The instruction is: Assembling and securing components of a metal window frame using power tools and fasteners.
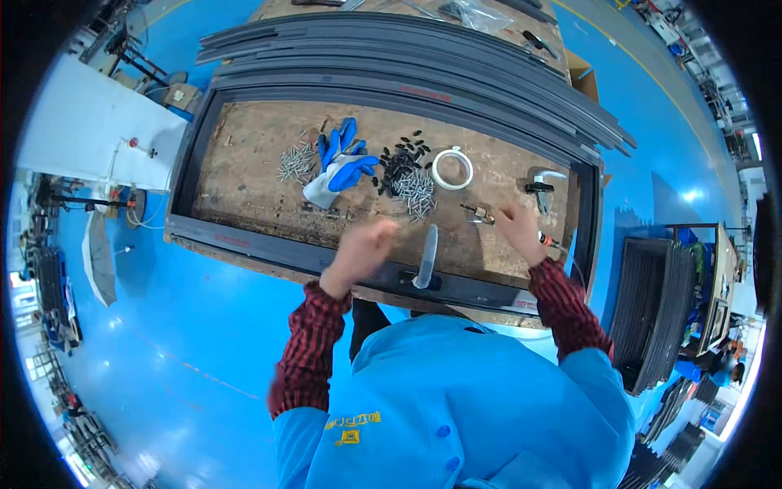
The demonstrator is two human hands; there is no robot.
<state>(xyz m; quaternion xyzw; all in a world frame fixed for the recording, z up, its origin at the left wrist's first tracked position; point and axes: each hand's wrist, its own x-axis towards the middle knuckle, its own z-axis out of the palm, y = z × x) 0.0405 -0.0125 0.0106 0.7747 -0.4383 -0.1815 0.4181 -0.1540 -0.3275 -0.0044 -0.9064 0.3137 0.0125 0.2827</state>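
Note:
My left hand (361, 253) is over the near rail of a dark grey rectangular frame (220, 231), smeared by motion, so its fingers cannot be read. To its right, a pale lever handle (427, 259), seemingly film-wrapped, stands on that rail. My right hand (520, 231) is curled above the bench inside the frame; whatever its fingers hold is hidden. A small metal fitting (479, 213) shows beside its fingertips. Past the wrist is the red and black end of a tool (552, 241). Farther right lies another handle (541, 187), black with a pale lever.
Inside the frame, the wooden bench (244, 171) carries blue-and-white gloves (342, 167), screws (415, 194), more screws (297, 163), black plastic pieces (401, 160) and a white tape roll (453, 169). Long grey profiles (391, 49) are stacked behind. More frames (652, 310) stand at right.

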